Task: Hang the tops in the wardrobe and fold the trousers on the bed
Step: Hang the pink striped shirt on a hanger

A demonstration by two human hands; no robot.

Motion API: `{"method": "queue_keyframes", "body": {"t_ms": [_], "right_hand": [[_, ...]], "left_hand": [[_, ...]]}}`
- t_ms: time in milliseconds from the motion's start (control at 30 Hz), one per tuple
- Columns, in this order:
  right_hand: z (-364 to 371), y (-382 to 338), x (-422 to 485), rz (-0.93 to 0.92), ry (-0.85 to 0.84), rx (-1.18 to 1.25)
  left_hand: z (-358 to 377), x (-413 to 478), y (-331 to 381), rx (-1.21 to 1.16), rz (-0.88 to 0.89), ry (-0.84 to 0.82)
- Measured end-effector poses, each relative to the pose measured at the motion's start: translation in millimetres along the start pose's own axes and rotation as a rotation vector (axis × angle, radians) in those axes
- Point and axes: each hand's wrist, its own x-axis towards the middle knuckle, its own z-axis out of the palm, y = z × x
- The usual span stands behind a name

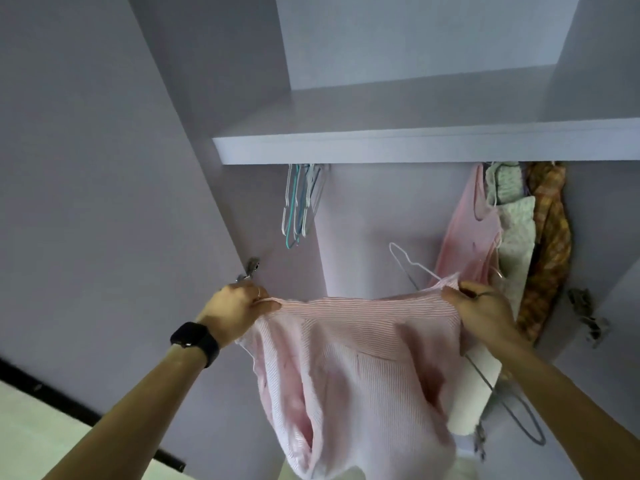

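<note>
Wardrobe (381, 209): stood open beyond both grips, its pale back wall facing the person.
Shelf (415, 147): ran across high above the two hands.
Pink striped top (346, 358): was stretched taut by its upper edge between the two grips, in front of the open wardrobe; the rest drooped below them in loose folds.
Arms: both reached up and forward, bare, and spread apart by the width of the top's edge.
Hung clothes: a pink vest (464, 237), a pale garment (512, 230) and an orange check garment (550, 244) hung under the shelf, above and just right of the right grip.
Wire hanger (414, 264): its hook rose just up and left of the right grip; its frame ran down past the right wrist. A wire crossed the right fingers, but whether they clasped it could not be told.
Empty hangers (298, 206): hung bunched under the shelf, above and right of the left grip.
Left hand (235, 310): knuckles up, fingers curled, pinching the top's left corner.
Right hand (481, 310): back toward the camera, fingers curled round the top's right corner.
Watch (194, 337): dark, on the left wrist, below the grip.
Ring (258, 292): on a left finger, at the pinch.
</note>
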Motion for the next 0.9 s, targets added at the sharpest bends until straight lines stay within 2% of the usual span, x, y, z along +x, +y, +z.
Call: {"method": "queue_keyframes", "body": {"t_ms": [100,233,333,433,500,600,767,833,900], "right_hand": [[7,-8,6,0.029,0.065,-0.040],[11,-14,0,0.030,0.086,-0.127],[7,-13,-3,0.034,0.005,-0.298],[0,-17,-4,0.025,-0.036,-0.367],[-4,-21,-8,-0.021,-0.041,-0.350],[-12,-32,-28,-0.062,-0.066,-0.194],[-28,-49,-71,-0.113,-0.228,-0.106],[-29,-53,-83,-0.124,-0.312,-0.104],[-25,-55,-90,-0.145,-0.306,-0.107]], "left_hand": [[4,7,-2,0.008,0.023,-0.029],[15,9,2,-0.107,-0.169,0.039],[13,17,19,-0.227,-0.130,0.105],[4,29,38,-0.175,-0.017,0.128],[1,38,50,-0.086,0.025,0.089],[5,48,65,-0.045,0.016,0.049],[7,51,73,0.028,-0.035,-0.002],[7,49,78,0.007,-0.014,-0.037],[5,47,89,-0.091,-0.005,-0.068]]}}
